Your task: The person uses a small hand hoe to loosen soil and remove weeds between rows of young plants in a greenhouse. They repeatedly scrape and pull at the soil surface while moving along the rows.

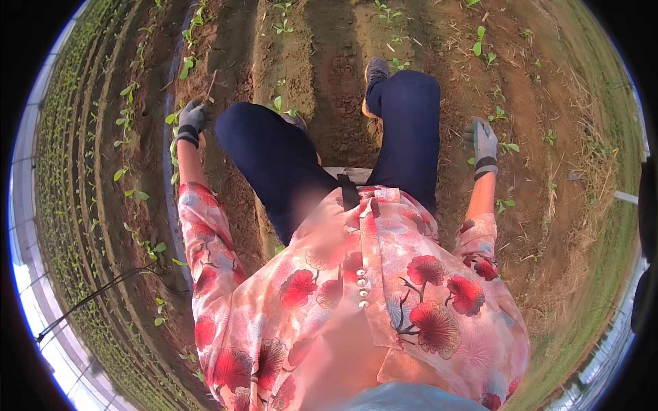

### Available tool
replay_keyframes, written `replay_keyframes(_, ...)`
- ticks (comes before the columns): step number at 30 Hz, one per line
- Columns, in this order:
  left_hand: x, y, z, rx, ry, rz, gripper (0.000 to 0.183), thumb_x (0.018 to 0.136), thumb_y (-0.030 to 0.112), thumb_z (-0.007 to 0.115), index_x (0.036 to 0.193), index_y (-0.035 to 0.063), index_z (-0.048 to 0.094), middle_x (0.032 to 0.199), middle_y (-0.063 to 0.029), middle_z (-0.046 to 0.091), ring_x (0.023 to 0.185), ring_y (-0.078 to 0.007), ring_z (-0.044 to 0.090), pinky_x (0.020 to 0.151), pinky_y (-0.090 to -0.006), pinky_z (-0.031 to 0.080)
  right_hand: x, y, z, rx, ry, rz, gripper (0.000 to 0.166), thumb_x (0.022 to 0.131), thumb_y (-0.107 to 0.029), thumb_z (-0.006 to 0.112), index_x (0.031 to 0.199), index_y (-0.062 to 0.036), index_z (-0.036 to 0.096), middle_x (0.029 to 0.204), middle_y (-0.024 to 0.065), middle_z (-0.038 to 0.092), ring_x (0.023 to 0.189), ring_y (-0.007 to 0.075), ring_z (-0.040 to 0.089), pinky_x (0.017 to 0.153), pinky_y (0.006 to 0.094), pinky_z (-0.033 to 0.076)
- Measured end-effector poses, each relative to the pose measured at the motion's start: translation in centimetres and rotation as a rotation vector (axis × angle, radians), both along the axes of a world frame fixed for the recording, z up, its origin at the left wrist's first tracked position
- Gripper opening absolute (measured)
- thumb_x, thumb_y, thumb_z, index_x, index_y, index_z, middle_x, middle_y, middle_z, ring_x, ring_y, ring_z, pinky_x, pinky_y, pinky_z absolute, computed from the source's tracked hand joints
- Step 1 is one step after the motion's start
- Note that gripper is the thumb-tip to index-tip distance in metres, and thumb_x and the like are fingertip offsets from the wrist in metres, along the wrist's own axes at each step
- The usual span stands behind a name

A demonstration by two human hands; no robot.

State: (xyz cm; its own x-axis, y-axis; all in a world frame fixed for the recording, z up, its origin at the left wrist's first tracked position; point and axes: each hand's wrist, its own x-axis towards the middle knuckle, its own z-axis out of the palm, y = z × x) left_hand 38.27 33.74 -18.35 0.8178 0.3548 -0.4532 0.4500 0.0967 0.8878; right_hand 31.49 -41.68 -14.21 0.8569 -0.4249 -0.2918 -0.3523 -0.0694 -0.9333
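Note:
My left hand [192, 117], in a grey work glove with a dark cuff, is at the left beside my bent knee. Its fingers are curled, and a thin stick-like piece [212, 86] juts forward from them; whether it is a tool or a twig is unclear. A leafy green seedling [173, 118] grows close by that hand. On the other side, my right hand [483, 142], gloved alike, hangs above the soil with fingers loosely apart and nothing visible in them. Small seedlings [509, 147] stand just right of it.
My legs [408, 123] in dark trousers straddle a soil furrow [342, 103]. One seedling [278, 106] is near my left shoe [294, 122]; another [398, 64] is by my right shoe [377, 69]. A pale irrigation line [168, 149] runs along the left. Dry straw [591, 138] lies at the right.

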Motion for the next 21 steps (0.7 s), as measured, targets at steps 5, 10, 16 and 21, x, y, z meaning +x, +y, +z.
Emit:
replay_keyframes(5,4.2,-7.6,9.8,0.228,-0.060,-0.114,0.030,0.090,0.017,0.054,0.119,0.0124,0.056,0.078,-0.0074,0.065,0.063,-0.0185,0.065,0.051,-0.0306,0.051,1.3,1.5,5.0,0.108,-0.131,-0.072,0.027,0.092,-0.021,0.057,0.114,-0.0041,0.059,0.082,0.0067,0.064,0.063,0.0140,0.062,0.056,0.0269,0.053)
replay_keyframes(10,7.3,-14.9,16.1,0.096,-0.269,-0.171,0.028,0.091,0.016,0.052,0.118,0.0095,0.057,0.088,-0.0102,0.066,0.071,-0.0203,0.067,0.057,-0.0302,0.053,6.0,4.9,9.7,0.194,-0.294,0.060,0.031,0.092,-0.021,0.058,0.114,-0.0005,0.058,0.083,0.0087,0.065,0.063,0.0135,0.062,0.057,0.0268,0.054)
replay_keyframes(16,10.1,-26.6,17.2,0.078,-0.392,-0.290,0.033,0.094,0.017,0.047,0.124,0.0070,0.054,0.094,-0.0117,0.068,0.076,-0.0192,0.068,0.059,-0.0272,0.054,12.6,13.0,13.5,0.166,-0.329,0.447,0.033,0.093,-0.024,0.055,0.111,0.0035,0.060,0.083,0.0093,0.066,0.064,0.0139,0.063,0.056,0.0254,0.054)
replay_keyframes(21,11.9,-33.3,16.1,0.012,-0.458,-0.330,0.034,0.095,0.017,0.043,0.126,0.0047,0.048,0.095,-0.0098,0.064,0.065,-0.0165,0.067,0.049,-0.0234,0.051,17.5,20.9,12.7,0.126,-0.097,0.769,0.047,0.090,-0.041,0.057,0.108,0.0018,0.062,0.087,0.0097,0.068,0.070,0.0173,0.067,0.062,0.0278,0.056)
